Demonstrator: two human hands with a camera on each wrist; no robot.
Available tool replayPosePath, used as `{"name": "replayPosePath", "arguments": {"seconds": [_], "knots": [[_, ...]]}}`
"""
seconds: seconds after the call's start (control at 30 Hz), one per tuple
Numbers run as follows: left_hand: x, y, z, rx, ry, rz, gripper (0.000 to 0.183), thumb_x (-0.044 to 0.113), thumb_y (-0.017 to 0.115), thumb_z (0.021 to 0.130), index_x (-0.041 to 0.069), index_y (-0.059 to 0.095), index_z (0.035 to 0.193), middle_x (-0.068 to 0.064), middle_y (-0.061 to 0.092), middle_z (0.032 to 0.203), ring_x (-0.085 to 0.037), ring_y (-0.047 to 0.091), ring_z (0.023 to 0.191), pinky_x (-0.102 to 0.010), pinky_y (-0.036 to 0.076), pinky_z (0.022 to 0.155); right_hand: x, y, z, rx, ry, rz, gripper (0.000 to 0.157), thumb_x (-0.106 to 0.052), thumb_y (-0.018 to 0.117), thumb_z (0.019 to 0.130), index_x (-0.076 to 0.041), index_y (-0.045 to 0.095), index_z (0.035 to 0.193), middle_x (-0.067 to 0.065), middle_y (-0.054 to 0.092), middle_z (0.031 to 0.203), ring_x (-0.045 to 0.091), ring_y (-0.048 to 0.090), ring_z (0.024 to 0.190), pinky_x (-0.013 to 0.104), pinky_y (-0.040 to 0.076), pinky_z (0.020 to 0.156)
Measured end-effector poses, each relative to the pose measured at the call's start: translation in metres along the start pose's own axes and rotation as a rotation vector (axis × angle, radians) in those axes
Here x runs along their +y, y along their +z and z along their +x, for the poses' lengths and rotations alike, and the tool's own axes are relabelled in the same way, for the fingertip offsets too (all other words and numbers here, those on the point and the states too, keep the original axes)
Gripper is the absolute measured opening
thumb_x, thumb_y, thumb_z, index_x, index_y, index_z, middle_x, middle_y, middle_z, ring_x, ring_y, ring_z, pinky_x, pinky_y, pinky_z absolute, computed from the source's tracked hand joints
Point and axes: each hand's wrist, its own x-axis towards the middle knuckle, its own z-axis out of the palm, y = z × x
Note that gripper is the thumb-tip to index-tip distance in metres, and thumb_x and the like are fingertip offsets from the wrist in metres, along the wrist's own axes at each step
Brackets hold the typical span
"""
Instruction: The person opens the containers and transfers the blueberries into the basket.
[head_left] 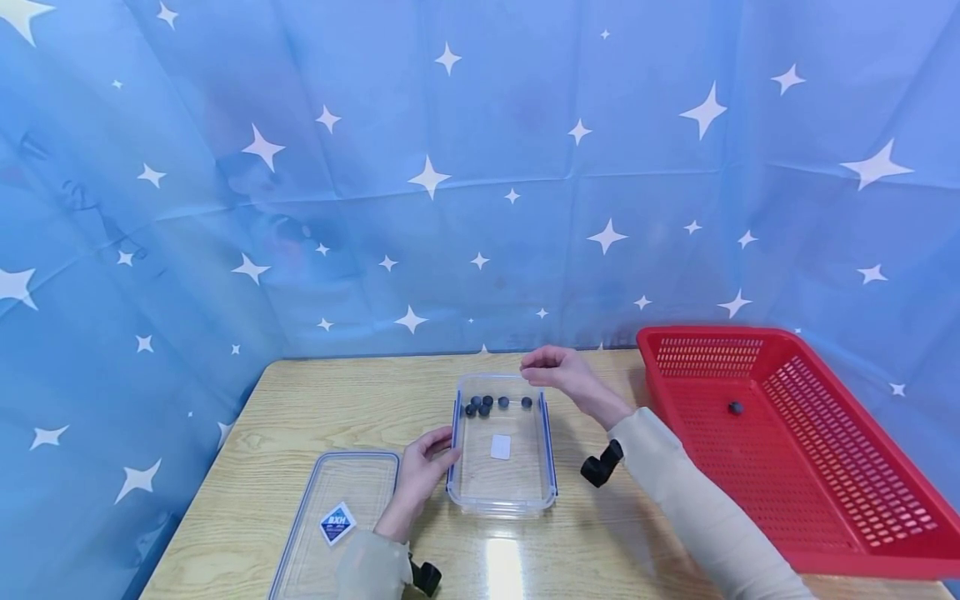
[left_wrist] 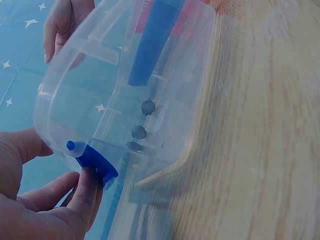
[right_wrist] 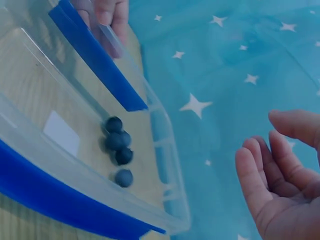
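Note:
A clear plastic food container (head_left: 502, 504) with blue side latches stands lidless on the wooden table. My left hand (head_left: 422, 471) grips its left wall, thumb at the rim and fingers by the blue latch (left_wrist: 95, 162). Several dark round blueberries (head_left: 484, 410) lie inside, mostly bunched at the far left. A white label (head_left: 500, 447) shows on the container's floor. Over the far right corner hovers my right hand (head_left: 564, 375), its fingers loosely bent and nothing between them; the right wrist view shows the same hand (right_wrist: 285, 185) with an empty palm.
To the right a large red plastic basket (head_left: 757, 492) stands with a single blueberry (head_left: 736, 407) in it. The clear lid (head_left: 352, 483), edged in blue, lies left of the container, partly under my left forearm. A blue star-patterned curtain (head_left: 510, 250) hangs behind the table.

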Motion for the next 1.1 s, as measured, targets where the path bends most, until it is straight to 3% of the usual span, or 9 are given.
{"name": "replayPosePath", "arguments": {"seconds": [0.2,0.3,0.6,0.87,1.1], "knots": [[0.024,0.003,-0.011,-0.003,0.002,0.019,0.040,-0.006,0.060,0.084,-0.018,0.049,0.120,-0.035,0.052,0.118,-0.044,0.052,0.111,-0.031,0.050,0.087,0.006,0.016,0.004,0.010,0.020,-0.012,0.027,-0.007,0.064,0.087,0.009,0.058,0.108,0.004,0.064,0.090,0.012,0.061,0.081,0.032,0.053,0.081],[0.027,0.003,-0.013,-0.002,0.009,0.028,0.040,-0.005,0.060,0.084,-0.017,0.050,0.120,-0.034,0.053,0.118,-0.043,0.053,0.110,-0.030,0.051,0.087,0.009,0.025,0.006,0.021,0.026,-0.019,0.026,-0.007,0.064,0.088,0.008,0.059,0.109,0.006,0.065,0.092,0.012,0.061,0.081,0.034,0.053,0.082],[0.021,0.003,-0.010,-0.006,-0.006,0.015,0.040,-0.005,0.061,0.084,-0.018,0.050,0.120,-0.035,0.052,0.119,-0.044,0.052,0.111,-0.028,0.051,0.086,0.020,0.050,0.015,0.083,0.083,0.001,0.027,-0.007,0.065,0.087,0.007,0.061,0.110,0.009,0.065,0.098,0.015,0.061,0.086,0.045,0.049,0.090],[-0.006,0.000,0.004,0.001,-0.024,0.018,0.041,-0.003,0.063,0.084,-0.014,0.051,0.122,-0.030,0.054,0.120,-0.039,0.053,0.112,-0.027,0.050,0.087,0.028,0.067,0.024,0.126,0.177,0.015,0.023,-0.004,0.064,0.085,0.004,0.062,0.107,0.015,0.065,0.104,0.019,0.062,0.088,0.048,0.047,0.093],[0.002,-0.001,0.002,-0.010,-0.022,0.009,0.040,-0.005,0.061,0.084,-0.016,0.050,0.121,-0.033,0.053,0.120,-0.043,0.052,0.112,-0.027,0.051,0.086,0.039,0.076,0.029,0.171,0.210,0.007,0.028,-0.001,0.065,0.084,0.009,0.060,0.110,0.016,0.065,0.104,0.021,0.064,0.090,0.042,0.051,0.089]]}}
